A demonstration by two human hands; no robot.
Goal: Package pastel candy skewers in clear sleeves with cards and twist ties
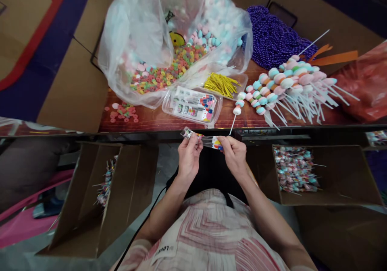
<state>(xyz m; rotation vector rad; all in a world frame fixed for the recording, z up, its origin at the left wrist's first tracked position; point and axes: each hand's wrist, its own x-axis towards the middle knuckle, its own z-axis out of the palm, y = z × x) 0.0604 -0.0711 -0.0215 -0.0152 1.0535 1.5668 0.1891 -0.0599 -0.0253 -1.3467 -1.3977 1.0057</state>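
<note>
A small clear plastic bag with a colourful print [217,142] is stretched level between my two hands, just in front of the table edge. My left hand [189,158] pinches its crumpled left end. At the other end, the fingers of my right hand [235,155] are closed on the printed part. A candy skewer [238,105] with a few pastel candies rises from my right fingers, its white stick running down to them. Beyond my hands, a stack of similar flat bags [193,104] lies in a clear plastic tray [167,110].
Gold twist ties [221,84] lie behind the tray. A large plastic bag [136,29] holds loose candies. To the right are piled candy skewers [290,81] and purple cord [275,33]. Cardboard boxes [344,174] with wrapped skewers stand below on both sides. Loose candies [123,112] lie left.
</note>
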